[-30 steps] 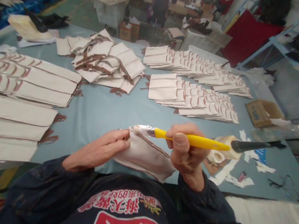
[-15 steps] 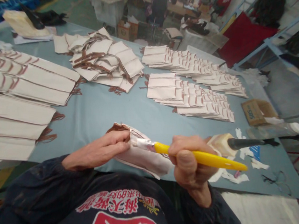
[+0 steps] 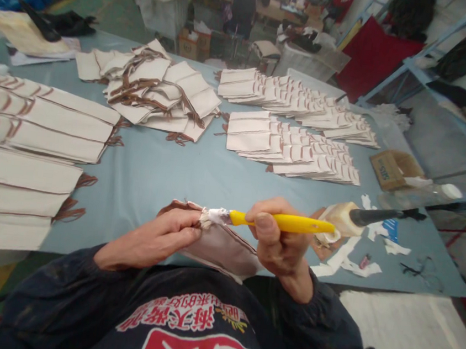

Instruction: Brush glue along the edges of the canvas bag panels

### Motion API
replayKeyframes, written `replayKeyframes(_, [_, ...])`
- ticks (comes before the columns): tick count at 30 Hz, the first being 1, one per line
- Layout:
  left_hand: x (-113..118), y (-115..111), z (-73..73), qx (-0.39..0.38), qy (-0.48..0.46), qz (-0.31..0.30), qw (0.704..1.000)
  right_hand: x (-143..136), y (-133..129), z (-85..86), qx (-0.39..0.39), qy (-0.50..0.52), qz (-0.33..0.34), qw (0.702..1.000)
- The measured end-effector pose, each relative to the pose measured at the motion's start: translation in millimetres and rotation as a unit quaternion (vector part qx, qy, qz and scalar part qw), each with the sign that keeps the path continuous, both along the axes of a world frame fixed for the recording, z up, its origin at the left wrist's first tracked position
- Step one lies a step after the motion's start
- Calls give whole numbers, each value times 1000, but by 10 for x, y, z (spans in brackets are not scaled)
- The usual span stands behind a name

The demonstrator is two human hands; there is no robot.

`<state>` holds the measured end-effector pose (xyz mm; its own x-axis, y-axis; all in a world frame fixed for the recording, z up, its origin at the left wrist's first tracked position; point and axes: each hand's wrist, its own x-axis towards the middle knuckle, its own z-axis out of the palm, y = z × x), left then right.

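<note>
My right hand [image 3: 280,238] is closed round the yellow handle of a paintbrush [image 3: 294,223], whose white-coated bristle end points left. Those bristles touch the edge of a beige fabric piece [image 3: 225,248] with brown trim, right beside the fingertips of my left hand [image 3: 159,239]. The fingers of my left hand grip the left end of this fabric piece and hide part of it. The piece lies near the table's front edge, close to my body.
Overlapping rows of beige fabric pieces [image 3: 294,147] lie at the back right, more [image 3: 28,175] at the left. A loose heap [image 3: 158,89] with brown cords sits behind. To the right are a pale container [image 3: 340,219], a cardboard box [image 3: 391,172] and scraps. A person [image 3: 245,3] stands beyond.
My right hand has moved left with the paintbrush, and its bristles now reach my left fingertips. The pale container shows more fully. The view has shifted slightly.
</note>
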<state>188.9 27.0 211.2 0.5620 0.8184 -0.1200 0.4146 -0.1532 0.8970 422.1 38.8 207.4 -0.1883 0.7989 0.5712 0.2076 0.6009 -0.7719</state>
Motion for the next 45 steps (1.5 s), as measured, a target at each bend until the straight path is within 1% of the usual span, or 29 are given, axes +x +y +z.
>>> replayKeyframes(3, [35,-26,-29,39,-1,-6,999,-6,26,-45,38,23,-26,999])
replayKeyframes(5, [63,-58,-69,97,-5,-1,995,23,15,-33,52,45,-55,996])
replayKeyframes(8, [100,-135,-148,196,9,9,981,80,-63,38,67,63,-84,992])
replayKeyframes(10, [116,-187,-201,256,31,16,966,92,-136,98,79,36,-74,993])
replayKeyframes(12, [126,-222,-243,304,50,21,951,70,-211,153,98,-9,-45,994])
replayKeyframes(15, [129,-233,-276,344,64,21,936,5,-318,215,128,-56,9,990])
replayKeyframes(18, [128,-223,-292,356,58,10,933,-25,-411,248,130,-111,86,982])
replayKeyframes(20, [130,-227,-306,346,46,6,937,-7,-447,255,124,-139,113,976])
replayKeyframes(24, [150,-266,-349,329,26,17,944,71,-418,252,149,-119,114,975])
replayKeyframes(28, [181,-285,-382,339,18,31,940,74,-343,209,142,-51,51,987])
replayKeyframes(29, [188,-284,-389,341,13,30,940,56,-339,185,138,-45,54,988])
replayKeyframes(32, [198,-275,-414,347,-6,30,937,-13,-375,101,124,-57,103,985])
replayKeyframes(34, [194,-275,-435,356,-8,40,933,-40,-410,59,120,-44,109,986])
replayKeyframes(37, [183,-284,-455,362,10,53,930,-16,-421,51,111,-19,95,989])
replayKeyframes(42, [195,-299,-452,358,35,79,930,98,-353,114,97,-49,-9,994])
replayKeyframes(45, [215,-289,-457,363,45,73,928,67,-370,129,91,-70,-14,993])
